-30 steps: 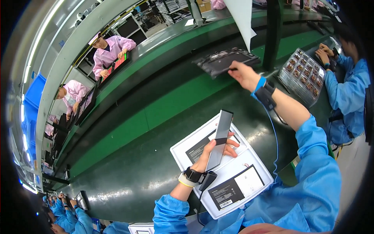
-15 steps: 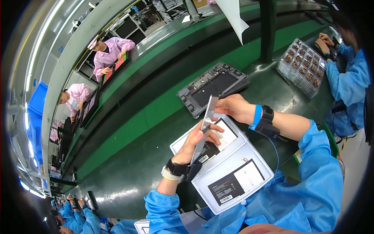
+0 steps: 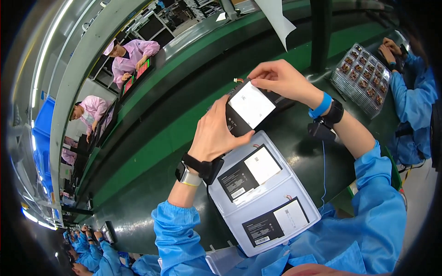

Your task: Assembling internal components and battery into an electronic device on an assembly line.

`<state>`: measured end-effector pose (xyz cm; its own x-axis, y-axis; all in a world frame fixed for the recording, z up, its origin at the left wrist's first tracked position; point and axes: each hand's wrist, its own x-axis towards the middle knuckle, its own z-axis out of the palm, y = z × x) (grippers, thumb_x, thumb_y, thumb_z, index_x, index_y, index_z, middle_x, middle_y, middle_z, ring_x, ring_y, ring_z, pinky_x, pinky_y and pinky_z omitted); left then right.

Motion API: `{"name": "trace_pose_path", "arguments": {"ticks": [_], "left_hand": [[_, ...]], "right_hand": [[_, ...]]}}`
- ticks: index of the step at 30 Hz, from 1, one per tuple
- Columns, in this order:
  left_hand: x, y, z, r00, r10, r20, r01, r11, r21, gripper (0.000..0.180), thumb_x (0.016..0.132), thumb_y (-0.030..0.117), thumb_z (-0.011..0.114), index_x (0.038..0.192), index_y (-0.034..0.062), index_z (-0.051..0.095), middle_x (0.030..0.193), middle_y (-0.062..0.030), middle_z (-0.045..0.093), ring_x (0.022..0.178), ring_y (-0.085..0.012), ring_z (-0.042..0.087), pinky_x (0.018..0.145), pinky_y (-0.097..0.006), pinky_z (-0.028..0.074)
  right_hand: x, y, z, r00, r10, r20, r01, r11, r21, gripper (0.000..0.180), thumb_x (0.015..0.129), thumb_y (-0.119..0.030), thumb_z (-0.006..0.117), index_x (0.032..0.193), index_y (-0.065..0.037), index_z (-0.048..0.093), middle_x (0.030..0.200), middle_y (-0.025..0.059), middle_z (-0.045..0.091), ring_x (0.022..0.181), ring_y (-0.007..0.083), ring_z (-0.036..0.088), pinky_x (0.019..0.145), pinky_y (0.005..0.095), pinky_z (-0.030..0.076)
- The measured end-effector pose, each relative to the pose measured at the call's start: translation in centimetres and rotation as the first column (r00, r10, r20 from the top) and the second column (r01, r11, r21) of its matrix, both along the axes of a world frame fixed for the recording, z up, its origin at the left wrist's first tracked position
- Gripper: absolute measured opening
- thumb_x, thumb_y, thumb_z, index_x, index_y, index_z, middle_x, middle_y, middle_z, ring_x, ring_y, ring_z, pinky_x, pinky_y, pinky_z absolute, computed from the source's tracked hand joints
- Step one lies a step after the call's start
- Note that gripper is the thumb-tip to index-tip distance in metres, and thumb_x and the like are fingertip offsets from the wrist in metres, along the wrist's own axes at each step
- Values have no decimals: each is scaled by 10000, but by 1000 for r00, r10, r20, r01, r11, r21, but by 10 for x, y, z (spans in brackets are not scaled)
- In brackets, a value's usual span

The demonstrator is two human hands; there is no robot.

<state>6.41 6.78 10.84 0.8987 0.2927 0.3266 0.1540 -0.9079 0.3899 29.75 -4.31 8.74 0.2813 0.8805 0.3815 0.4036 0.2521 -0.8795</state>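
Observation:
A flat battery pack (image 3: 252, 106), part black and part white, is held up between my two hands, with a small wired connector (image 3: 238, 80) at its far edge. My left hand (image 3: 212, 131) grips its left side, thumb along the near edge. The fingers of my right hand (image 3: 287, 82) pinch its far right corner. Behind the battery, the dark opened device casing is mostly hidden. Nearer to me is a white plastic tray (image 3: 286, 185) with two compartments, a black-and-white battery (image 3: 250, 172) in one and another battery (image 3: 276, 222) in the other.
To the right stands a stack of clear trays (image 3: 361, 80) filled with small parts, beside a co-worker in a blue sleeve (image 3: 410, 99). A dark green post (image 3: 321, 41) rises from the bench. People in pink work across the line. A thin blue cord (image 3: 324, 170) hangs from my right wrist.
Both hands have moved away from me, over the casing, carrying the battery. It was edge-on and now its printed face shows. The tray's far battery is now uncovered.

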Motion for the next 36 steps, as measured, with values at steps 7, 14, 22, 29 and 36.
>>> {"name": "trace_pose_path", "arguments": {"ticks": [7, 14, 22, 29, 36], "left_hand": [[38, 9, -2, 995, 5, 95, -30, 964, 263, 969, 655, 303, 901, 1440, -16, 431, 1353, -245, 544, 1266, -385, 510, 1080, -425, 408], [73, 38, -40, 939, 343, 29, -294, 842, -452, 728, 914, 301, 776, 1415, -108, 443, 1227, -206, 658, 957, -228, 676, 791, -322, 562], [87, 47, -97, 933, 352, -81, -284, 577, -765, 579, 918, 181, 750, 1345, -131, 515, 1127, -178, 706, 732, -155, 678, 626, -260, 538], [87, 57, -103, 938, 347, -4, -278, 745, -606, 238, 903, 184, 780, 1020, -22, 764, 836, -49, 718, 665, -84, 570, 587, -239, 447], [77, 30, -56, 962, 269, 47, -183, 765, -618, 225, 923, 206, 774, 1001, -5, 780, 794, 12, 696, 606, -35, 488, 535, -212, 387]], "right_hand": [[29, 3, 19, 994, -78, -71, 82, 995, 53, 154, 850, -114, 806, 909, -9, 711, 795, 18, 700, 725, 65, 633, 647, 229, 515], [64, -11, 35, 822, -547, 156, 483, 817, 315, 119, 784, -95, 779, 877, -22, 774, 768, 89, 742, 708, 149, 706, 707, 274, 562], [86, 1, 18, 721, -676, 151, 620, 727, 294, 131, 782, -130, 769, 871, -34, 769, 775, 102, 747, 720, 189, 721, 711, 298, 559], [94, 14, 0, 838, -522, 157, 511, 853, 105, 107, 842, -110, 757, 889, -22, 717, 748, 15, 684, 706, 82, 623, 673, 250, 507], [107, 22, -32, 986, -159, -43, 155, 985, -74, 54, 917, -74, 704, 928, -37, 667, 812, 4, 684, 737, 74, 603, 676, 244, 491]]}}
